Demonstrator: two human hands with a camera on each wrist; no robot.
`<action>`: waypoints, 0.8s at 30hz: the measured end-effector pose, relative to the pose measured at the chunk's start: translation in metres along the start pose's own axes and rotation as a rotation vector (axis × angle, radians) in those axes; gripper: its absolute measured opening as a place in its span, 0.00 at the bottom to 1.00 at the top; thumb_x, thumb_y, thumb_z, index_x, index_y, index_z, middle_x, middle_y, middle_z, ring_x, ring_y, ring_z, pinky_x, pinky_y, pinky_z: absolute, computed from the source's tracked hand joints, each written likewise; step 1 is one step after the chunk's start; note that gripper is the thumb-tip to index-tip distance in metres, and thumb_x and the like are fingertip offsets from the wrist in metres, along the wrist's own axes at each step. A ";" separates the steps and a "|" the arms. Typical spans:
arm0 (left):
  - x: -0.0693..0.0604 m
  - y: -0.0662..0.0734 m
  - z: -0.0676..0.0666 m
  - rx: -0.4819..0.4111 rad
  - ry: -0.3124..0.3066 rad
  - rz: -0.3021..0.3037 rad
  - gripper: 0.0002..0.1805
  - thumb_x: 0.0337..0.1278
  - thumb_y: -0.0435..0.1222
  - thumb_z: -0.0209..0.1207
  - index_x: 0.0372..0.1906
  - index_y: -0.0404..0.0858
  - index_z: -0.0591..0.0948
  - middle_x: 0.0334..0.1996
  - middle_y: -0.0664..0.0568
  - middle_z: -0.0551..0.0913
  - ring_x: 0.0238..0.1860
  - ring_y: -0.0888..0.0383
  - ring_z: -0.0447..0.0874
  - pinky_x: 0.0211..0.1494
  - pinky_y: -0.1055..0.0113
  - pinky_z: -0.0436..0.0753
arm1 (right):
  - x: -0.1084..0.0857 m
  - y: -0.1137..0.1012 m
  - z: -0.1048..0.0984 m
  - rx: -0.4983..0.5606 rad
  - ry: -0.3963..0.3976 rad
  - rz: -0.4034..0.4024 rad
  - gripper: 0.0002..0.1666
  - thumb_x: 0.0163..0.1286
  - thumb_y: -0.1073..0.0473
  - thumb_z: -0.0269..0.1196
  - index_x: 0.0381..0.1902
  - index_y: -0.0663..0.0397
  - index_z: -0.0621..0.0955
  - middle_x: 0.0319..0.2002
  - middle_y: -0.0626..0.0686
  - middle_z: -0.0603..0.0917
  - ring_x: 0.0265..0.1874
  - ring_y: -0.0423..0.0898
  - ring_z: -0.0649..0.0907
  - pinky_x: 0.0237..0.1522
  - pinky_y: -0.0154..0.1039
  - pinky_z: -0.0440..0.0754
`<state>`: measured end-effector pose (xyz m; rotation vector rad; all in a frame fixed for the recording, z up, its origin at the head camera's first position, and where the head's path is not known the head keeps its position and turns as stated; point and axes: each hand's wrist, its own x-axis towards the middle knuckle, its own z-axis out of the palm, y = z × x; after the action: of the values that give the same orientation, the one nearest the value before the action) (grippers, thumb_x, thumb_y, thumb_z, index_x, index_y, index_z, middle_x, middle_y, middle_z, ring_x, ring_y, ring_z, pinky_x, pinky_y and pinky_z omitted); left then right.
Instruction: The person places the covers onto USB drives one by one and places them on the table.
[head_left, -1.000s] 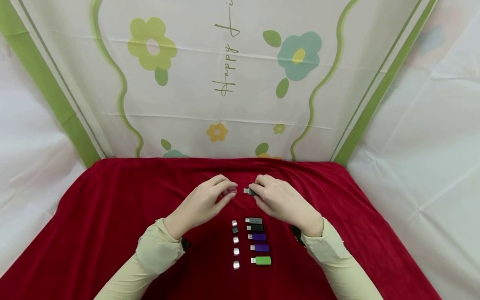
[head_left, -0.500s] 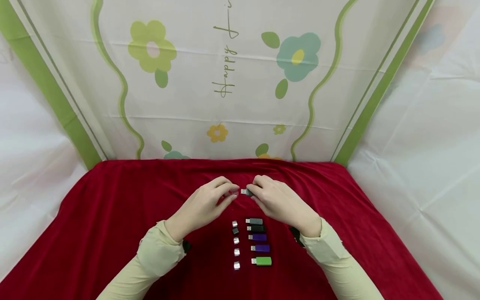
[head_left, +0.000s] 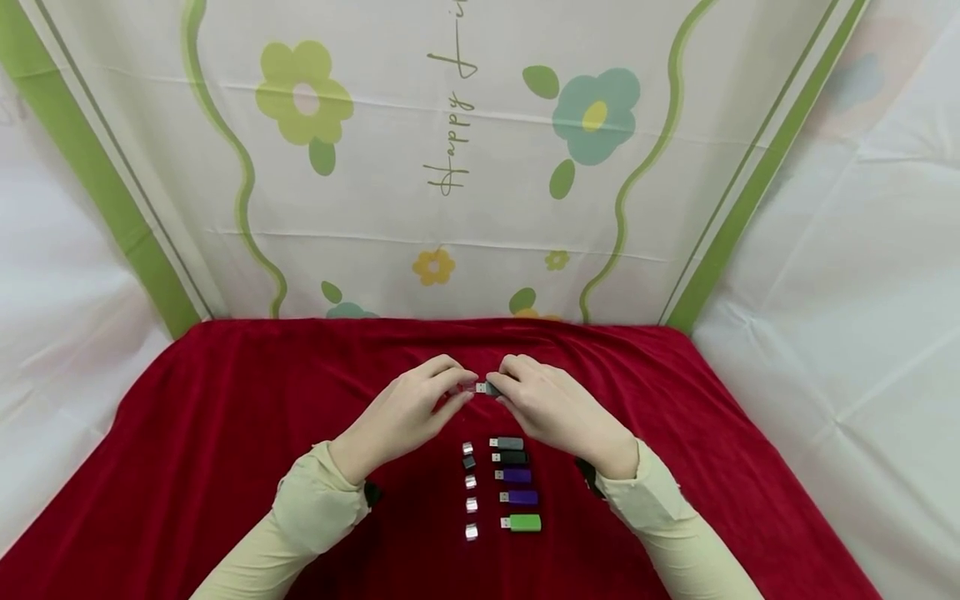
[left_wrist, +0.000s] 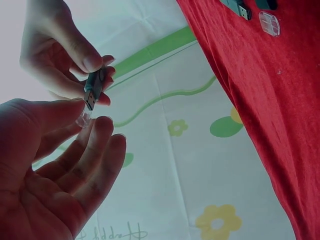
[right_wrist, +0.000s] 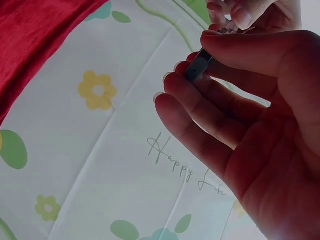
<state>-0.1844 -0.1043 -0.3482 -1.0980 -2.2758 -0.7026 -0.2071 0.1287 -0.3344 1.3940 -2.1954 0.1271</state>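
My left hand (head_left: 408, 408) pinches a small clear cap (left_wrist: 84, 119) between thumb and fingertips. My right hand (head_left: 562, 408) grips a dark grey USB stick (right_wrist: 199, 66), its metal plug pointing left toward the cap. Plug and cap meet, or nearly so; whether the plug has entered cannot be told. Both hands hover over the red cloth. Nearer to me lie several uncapped USB sticks in a column: a grey stick (head_left: 510, 443), a black stick (head_left: 514, 457), two purple ones and a green stick (head_left: 525, 523). Left of them runs a column of caps, mostly clear, with one black cap (head_left: 468, 462).
A red velvet cloth (head_left: 225, 467) covers the table. Behind it rises a white curtain (head_left: 390, 167) printed with flowers and green lines, and plain white fabric (head_left: 847, 333) hangs at both sides.
My right hand has moved left with the USB stick, bringing its plug up to the clear cap. The left hand has stayed almost still. The items on the cloth are unchanged.
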 end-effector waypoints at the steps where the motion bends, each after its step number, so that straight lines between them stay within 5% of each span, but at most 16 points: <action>1: 0.000 0.000 0.000 0.000 -0.001 0.000 0.12 0.55 0.29 0.69 0.45 0.35 0.84 0.39 0.52 0.80 0.34 0.60 0.80 0.36 0.73 0.79 | 0.000 0.000 0.000 -0.001 0.001 -0.002 0.07 0.63 0.66 0.68 0.38 0.59 0.81 0.30 0.50 0.72 0.24 0.43 0.69 0.23 0.30 0.70; 15: 0.000 -0.002 0.003 0.000 -0.013 0.012 0.13 0.56 0.29 0.69 0.46 0.35 0.83 0.40 0.53 0.80 0.35 0.59 0.80 0.37 0.74 0.79 | 0.002 -0.003 -0.003 0.006 -0.005 0.001 0.08 0.63 0.67 0.68 0.40 0.59 0.81 0.31 0.51 0.72 0.26 0.43 0.71 0.25 0.30 0.72; 24: -0.001 0.002 0.002 0.057 -0.035 -0.057 0.13 0.59 0.35 0.67 0.48 0.36 0.83 0.39 0.54 0.80 0.33 0.63 0.78 0.34 0.73 0.79 | 0.002 -0.004 -0.003 0.031 0.006 -0.006 0.09 0.63 0.69 0.67 0.42 0.59 0.81 0.34 0.51 0.73 0.28 0.44 0.72 0.25 0.30 0.73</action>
<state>-0.1826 -0.1021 -0.3497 -1.0305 -2.3495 -0.6415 -0.2031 0.1265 -0.3313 1.4148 -2.1930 0.1637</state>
